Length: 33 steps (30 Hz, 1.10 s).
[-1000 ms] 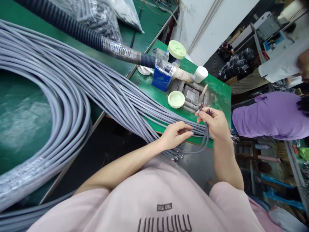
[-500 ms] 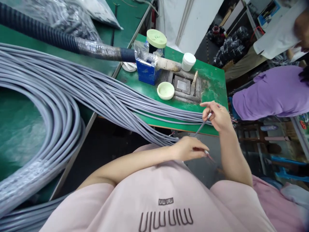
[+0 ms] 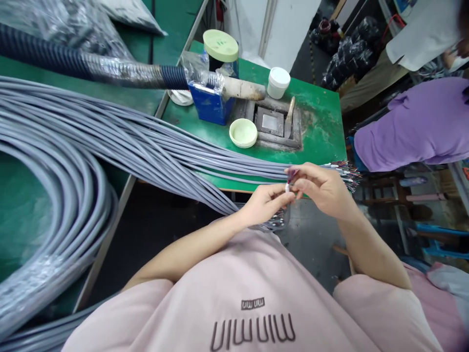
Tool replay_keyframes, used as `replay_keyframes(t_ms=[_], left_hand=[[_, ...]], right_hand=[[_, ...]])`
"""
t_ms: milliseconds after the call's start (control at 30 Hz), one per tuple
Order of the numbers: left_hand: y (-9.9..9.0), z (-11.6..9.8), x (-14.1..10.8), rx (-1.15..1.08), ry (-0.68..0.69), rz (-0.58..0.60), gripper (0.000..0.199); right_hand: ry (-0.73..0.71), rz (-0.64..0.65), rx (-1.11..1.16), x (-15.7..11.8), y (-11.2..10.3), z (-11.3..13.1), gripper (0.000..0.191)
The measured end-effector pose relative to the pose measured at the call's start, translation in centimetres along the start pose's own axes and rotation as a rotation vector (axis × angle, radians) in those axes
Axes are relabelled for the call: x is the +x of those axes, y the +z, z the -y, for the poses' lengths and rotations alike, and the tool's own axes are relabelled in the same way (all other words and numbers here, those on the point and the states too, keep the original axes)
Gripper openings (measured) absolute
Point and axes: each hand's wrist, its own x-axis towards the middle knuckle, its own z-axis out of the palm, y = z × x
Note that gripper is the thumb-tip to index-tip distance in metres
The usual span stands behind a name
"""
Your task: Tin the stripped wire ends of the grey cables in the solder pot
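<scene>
My left hand (image 3: 266, 201) pinches a grey cable end by its white band (image 3: 287, 187), thumb and forefinger closed on it. Thin dark red and purple wires (image 3: 292, 174) fan out above the band. My right hand (image 3: 324, 188) has its fingers closed on these wires, close to the left fingertips. Behind the hands a thick bundle of grey cables (image 3: 220, 159) lies along the green table (image 3: 322, 122), its stripped ends (image 3: 346, 172) showing coloured wires past my right hand. More cable ends (image 3: 274, 222) lie below my left hand, by my lap.
A solder pot (image 3: 270, 121) with a flat stick (image 3: 289, 117) is set in the table. Around it are a pale green dish (image 3: 243, 133), a white tub (image 3: 278, 82), a blue box (image 3: 210, 105) and a ribbed hose (image 3: 120, 71). A person in purple (image 3: 414, 124) is at the right.
My hands have come together. The left moved up and left with a cable end; the right let go of another cable, moved down slightly, and took hold of the wires.
</scene>
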Motion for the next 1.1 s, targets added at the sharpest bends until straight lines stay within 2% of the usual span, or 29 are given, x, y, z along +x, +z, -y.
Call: replay_keyframes(t_ms=[100,167,233,300,367,433,500,700,933,1100], left_hand=[[0.0,0.6,-0.8,-0.146,-0.102,0.021,0.041],[-0.3,1.1,-1.5,-0.208,-0.153,0.029,0.040],[-1.1,1.2,-2.0,-0.244,-0.208,0.020,0.035],[-2.4,1.0,-2.4,-0.225,-0.249,0.000,0.028],[-3.9,0.2,-2.6,-0.156,-0.232,-0.079,0.026],[-5.1,-0.7,-2.7,-0.112,-0.162,-0.197,0.024],[-5.6,-1.5,-2.7,-0.152,-0.101,-0.255,0.024],[-4.5,-1.1,-2.6,-0.341,-0.083,-0.364,0.025],[-4.1,-0.9,-2.4,-0.373,-0.130,-0.442,0.031],[-4.0,-1.2,-2.3,-0.380,-0.124,-0.450,0.035]], right_hand=[[-0.042,-0.064,-0.057,0.0,0.9,-1.2,0.032],[-0.081,0.007,-0.086,-0.1,2.0,-2.0,0.021],[-0.103,0.054,-0.063,-0.1,3.4,-2.5,0.021],[-0.086,-0.001,-0.048,-0.1,4.8,-2.7,0.022],[-0.036,-0.066,-0.058,-0.1,5.8,-2.4,0.022],[0.018,-0.059,-0.046,-0.1,6.6,-2.1,0.024],[0.049,-0.025,-0.001,0.0,7.2,-1.8,0.025],[0.093,-0.009,0.146,0.3,8.4,-1.9,0.023],[0.130,0.008,0.248,0.4,8.4,-2.4,0.024],[0.130,0.015,0.279,0.5,8.4,-2.5,0.025]])
